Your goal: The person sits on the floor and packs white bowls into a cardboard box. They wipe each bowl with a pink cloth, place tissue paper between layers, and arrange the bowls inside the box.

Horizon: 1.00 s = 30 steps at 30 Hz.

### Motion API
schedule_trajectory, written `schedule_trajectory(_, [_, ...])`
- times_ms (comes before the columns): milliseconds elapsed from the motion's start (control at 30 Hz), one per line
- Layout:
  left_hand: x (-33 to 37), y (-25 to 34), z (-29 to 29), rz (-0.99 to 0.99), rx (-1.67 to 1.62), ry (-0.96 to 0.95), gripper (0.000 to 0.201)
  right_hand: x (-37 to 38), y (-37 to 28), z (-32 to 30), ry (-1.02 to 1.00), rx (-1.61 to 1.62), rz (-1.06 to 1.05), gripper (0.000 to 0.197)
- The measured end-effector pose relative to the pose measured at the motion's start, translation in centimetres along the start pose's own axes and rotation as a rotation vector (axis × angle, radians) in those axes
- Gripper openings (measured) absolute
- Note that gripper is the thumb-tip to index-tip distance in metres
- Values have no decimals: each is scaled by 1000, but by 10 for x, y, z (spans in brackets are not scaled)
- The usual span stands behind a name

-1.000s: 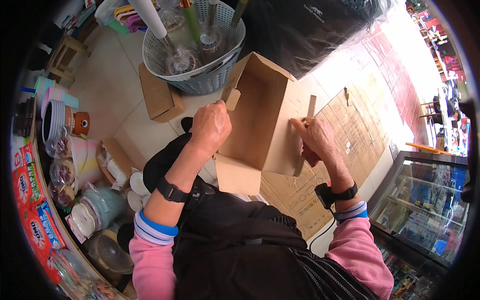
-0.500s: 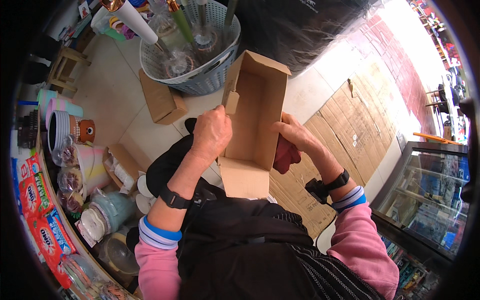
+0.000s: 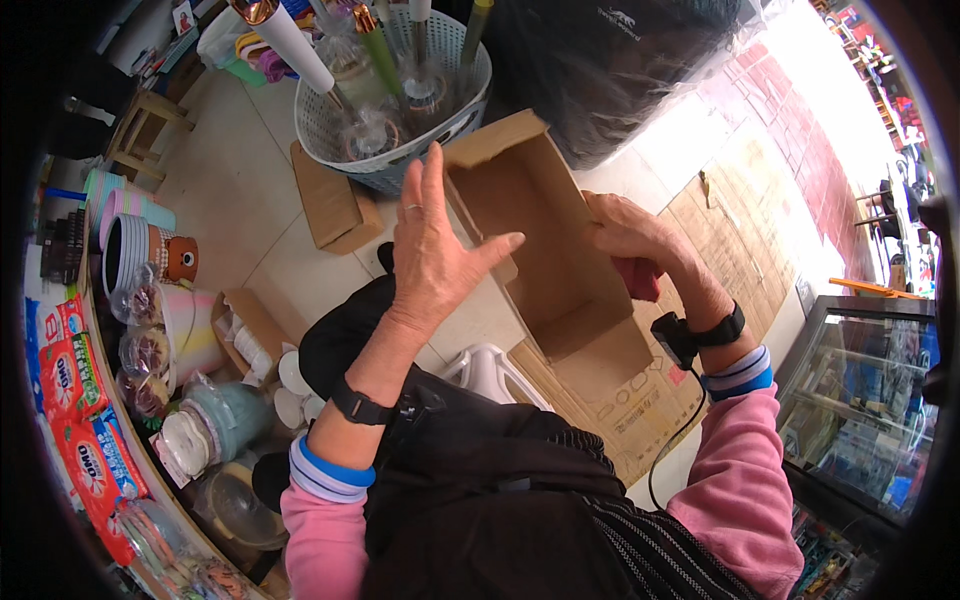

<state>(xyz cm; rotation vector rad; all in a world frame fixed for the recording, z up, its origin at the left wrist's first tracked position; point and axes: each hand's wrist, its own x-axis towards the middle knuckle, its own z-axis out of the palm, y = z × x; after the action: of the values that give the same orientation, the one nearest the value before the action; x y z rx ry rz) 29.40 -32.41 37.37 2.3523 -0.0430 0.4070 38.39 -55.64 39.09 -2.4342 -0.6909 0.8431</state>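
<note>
An open cardboard box (image 3: 540,240) is tilted in front of me, its inside bare and its near flap folded outward. My right hand (image 3: 635,235) grips the box's right wall, and a dark red cloth (image 3: 642,280) shows beneath that hand. Beside the box's left wall, my left hand (image 3: 435,255) is raised with fingers spread and nothing in it. Its thumb reaches across the box's left edge in this view; whether it touches cannot be made out.
Beyond the box stands a blue-grey plastic basket (image 3: 388,178) of wrapped long-handled items. A closed cardboard box (image 3: 335,205) lies beside it. Stacked buckets (image 3: 125,255) line the left, a glass case (image 3: 850,390) the right. Flattened cardboard (image 3: 735,225) covers floor; a white stool (image 3: 490,370) is below.
My left hand has let go of the box's left wall and opened its fingers. The box has swung right and tilted, with my right hand moving right along with it.
</note>
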Motion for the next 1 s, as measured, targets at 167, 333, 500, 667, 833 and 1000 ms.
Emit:
schedule_trajectory(167, [1,-20,-10,-48,127,60,40,4,-2,4,-210,-138,25,35])
schedule_trajectory(333, [-1,-37,-43,-321,-184,32,29,0,-8,14,-120,-126,-64,38])
schedule_trajectory(500, [-7,-43,-53,-679,-850,2,38,-1,-14,24,-103,-55,-121,49])
schedule_trajectory(667, [-16,-49,-51,-581,-530,95,66,8,-9,38,-74,-224,-187,53])
schedule_trajectory(833, [-12,-52,-60,109,335,286,50,12,-11,38,-79,-253,-244,56])
schedule_trajectory(1000, [-18,-32,-78,-191,160,-303,41,15,-21,36,-43,-327,-244,57])
